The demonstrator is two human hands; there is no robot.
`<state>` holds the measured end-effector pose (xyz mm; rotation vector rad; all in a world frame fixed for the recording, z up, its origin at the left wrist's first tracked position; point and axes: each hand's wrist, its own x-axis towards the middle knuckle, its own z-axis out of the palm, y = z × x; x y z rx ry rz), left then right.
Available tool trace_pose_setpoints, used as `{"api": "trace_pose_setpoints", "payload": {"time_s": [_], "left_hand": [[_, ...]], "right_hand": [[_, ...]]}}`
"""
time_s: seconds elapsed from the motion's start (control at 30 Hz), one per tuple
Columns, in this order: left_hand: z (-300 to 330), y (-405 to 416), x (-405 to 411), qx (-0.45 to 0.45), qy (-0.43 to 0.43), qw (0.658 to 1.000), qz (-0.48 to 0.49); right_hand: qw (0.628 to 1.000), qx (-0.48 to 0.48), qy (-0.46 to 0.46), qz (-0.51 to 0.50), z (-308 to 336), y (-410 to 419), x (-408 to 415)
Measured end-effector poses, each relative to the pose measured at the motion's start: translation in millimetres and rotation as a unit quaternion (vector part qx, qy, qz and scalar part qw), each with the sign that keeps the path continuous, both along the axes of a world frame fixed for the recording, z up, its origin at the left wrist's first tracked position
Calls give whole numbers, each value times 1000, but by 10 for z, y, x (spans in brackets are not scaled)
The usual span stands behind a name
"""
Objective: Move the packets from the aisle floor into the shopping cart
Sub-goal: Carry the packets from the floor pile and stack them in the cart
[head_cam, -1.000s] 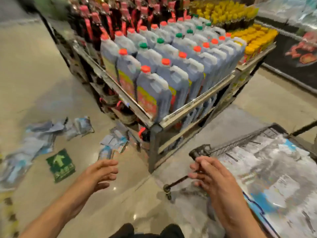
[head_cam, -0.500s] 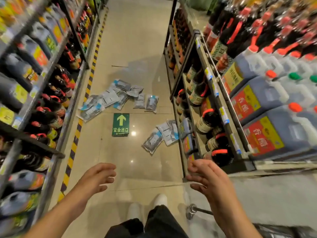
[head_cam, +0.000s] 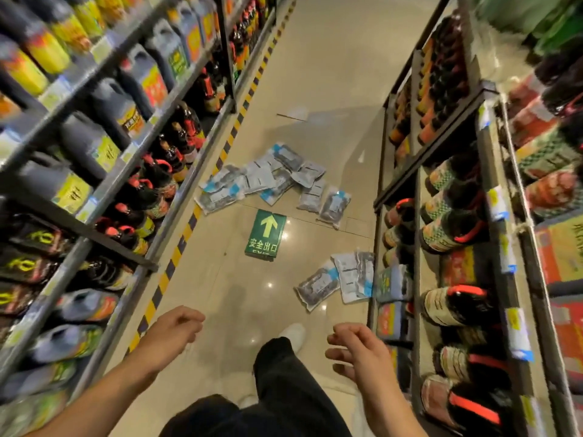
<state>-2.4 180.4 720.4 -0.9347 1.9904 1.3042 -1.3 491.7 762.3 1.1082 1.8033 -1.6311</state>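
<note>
Tall shelving on both sides: left shelves (head_cam: 94, 159) packed with dark jugs and red-capped bottles, right shelves (head_cam: 457, 234) stacked with dark bottles lying on their sides. Between them, beige aisle floor (head_cam: 315, 74), glossy, edged on the left by a yellow-and-black striped strip (head_cam: 189, 225). Well ahead on the floor, a larger heap of packets (head_cam: 262, 181), grey with blue corners, overlapping one another. Nearer, just beside the foot of the right shelves, a smaller pair of packets (head_cam: 340, 279), one partly over the other. Between the two groups, flat on the floor, a green exit sign (head_cam: 265, 234) with a yellow arrow. Near the bottom edge, a dark trouser leg (head_cam: 284, 373) and a white shoe (head_cam: 295, 334) stepping forward. Left hand (head_cam: 172, 332) raised over the floor, fingers loosely curled, holding nothing. Right hand (head_cam: 359, 351) likewise empty, fingers loosely bent, well short of the packets. Shopping cart out of view.
</note>
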Motion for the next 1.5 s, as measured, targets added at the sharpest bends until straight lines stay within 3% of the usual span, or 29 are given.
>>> {"api": "trace_pose_setpoints", "payload": {"time_s": [0.27, 0.43, 0.73, 0.97, 1.03, 1.2, 1.27, 1.33, 1.43, 1.5], "left_hand": [[87, 452, -1280, 31, 3, 999, -12], [-358, 746, -2187, 55, -42, 994, -83], [-2512, 1460, -3902, 47, -56, 963, -259], [-4631, 2171, -4197, 33, -89, 944, -315], [-5161, 2402, -4114, 28, -97, 937, -335], [-6339, 2864, -3777, -10, -90, 922, -376], [-6708, 2974, -3596, -23, -95, 921, -377], [-7058, 3058, -3427, -35, -92, 922, -374], [-7475, 3174, -3285, -67, -72, 926, -365], [-7684, 3244, -3210, -98, -52, 918, -381]], "right_hand": [[996, -26, -76, -31, -187, 175, -1048], [996, -15, -77, -52, -530, 189, -1639], [966, 18, -126, -224, -2500, 546, -2468], [919, -84, -137, -359, -4508, 1048, -2870], [885, -128, -134, -426, -5028, 1233, -2918], [739, -255, -139, -608, -6285, 1574, -2923], [713, -261, -154, -632, -6686, 1652, -2963], [715, -245, -164, -634, -7028, 1726, -2993], [757, -223, -181, -587, -7389, 1843, -3084], [762, -201, -191, -585, -7627, 1957, -3126]]}}
